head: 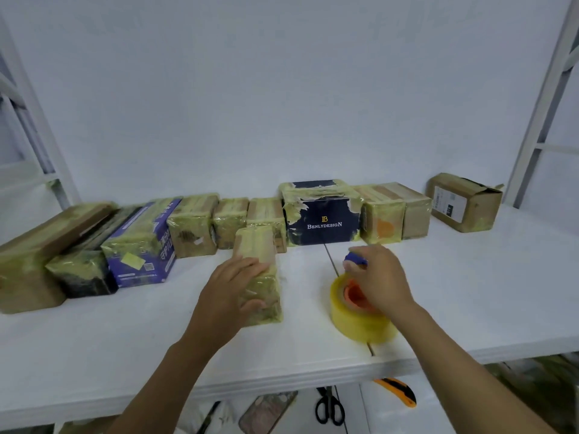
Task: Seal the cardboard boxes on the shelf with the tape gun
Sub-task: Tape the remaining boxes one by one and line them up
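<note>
Landmark: the navy box (324, 220) printed "BENLYDESIGN", standing at the back of the white shelf (470, 292), its top edges covered with torn yellowish tape.
Tape gun (360, 311): just in front of the navy box and a little to its right, resting on the shelf. It carries a fat roll of clear yellow tape on an orange core, and a blue handle pokes out above the roll.
Right hand (380, 277): on top of the tape gun, fingers curled round the blue handle, gripping it.
Small box (258, 245): in front of the navy box to its left, pulled out from the row. It is brown cardboard under layers of glossy yellowish tape, crinkled at the near end.
Left hand (232, 286): clasped on the small box, fingers over its top and thumb against the near side.
Row of boxes: taped cartons run to both sides of the navy box, touching one another, with a purple box (141, 245) well to the left.
Plain carton (465, 202): well right of the navy box, apart from the row, one end flap open, white label on its side.
Below the shelf: scissors (329, 408) and an orange utility knife (401, 391), under the tape gun's spot.
</note>
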